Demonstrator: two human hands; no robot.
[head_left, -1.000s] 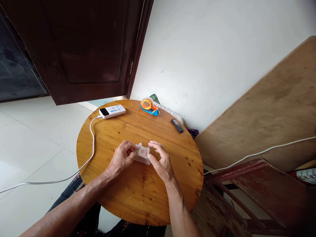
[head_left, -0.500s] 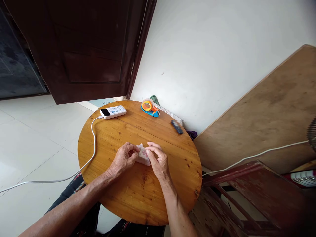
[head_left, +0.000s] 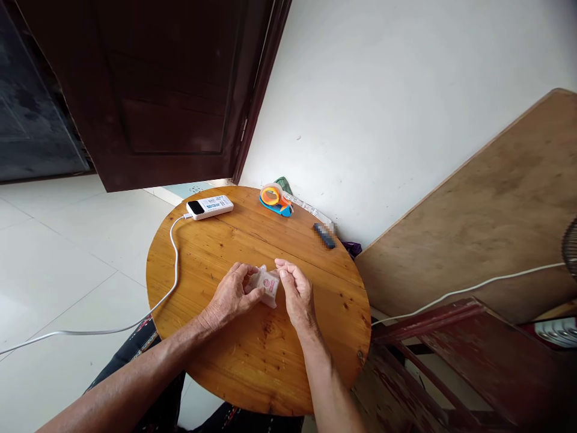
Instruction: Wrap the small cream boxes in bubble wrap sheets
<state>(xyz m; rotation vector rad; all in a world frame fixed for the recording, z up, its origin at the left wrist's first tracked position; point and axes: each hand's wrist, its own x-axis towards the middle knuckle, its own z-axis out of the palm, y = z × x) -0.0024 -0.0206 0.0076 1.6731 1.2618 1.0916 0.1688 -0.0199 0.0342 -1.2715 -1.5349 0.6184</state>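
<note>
Since the left hand [head_left: 234, 290] straddles the small packet [head_left: 270, 284], fingers [head_left: 249, 270] spread to its width and gripping, it's probably steadied against the surface [head_left: 252, 373]. Right hand [head_left: 298, 294]: thumb and forefinger pinched together at the right corner; can't tell if on wrap. Tape dispenser [head_left: 276, 200] sits far side, likely out of the way.

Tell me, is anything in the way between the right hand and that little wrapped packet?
Nothing visible is. The right hand is right at the packet's right edge, while the left hand holds the other side. The tape dispenser and white device lie well beyond, toward the table's far edge.
</note>
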